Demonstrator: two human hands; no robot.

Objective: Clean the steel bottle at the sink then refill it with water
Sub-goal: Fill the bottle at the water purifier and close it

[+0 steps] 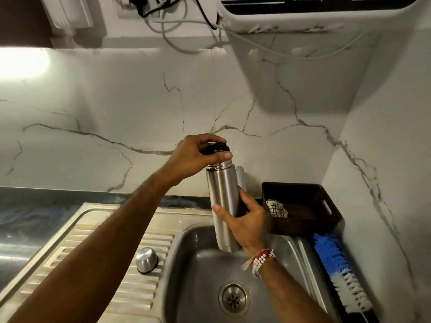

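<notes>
Head view, left hand [194, 157] gripping cap [217, 148], right hand [246, 221] holding steel bottle [222, 194] over sink [198, 266], basket [303, 222] beside

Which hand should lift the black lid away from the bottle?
Left, probably. The left hand grips the black lid at the top, while the right hand holds the steel bottle over the sink.

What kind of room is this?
Most likely a home kitchen: a steel sink with a ribbed drainboard, a blue bottle brush beside it, and a wall-mounted water purifier above. A steel bottle is held over the sink.
</notes>
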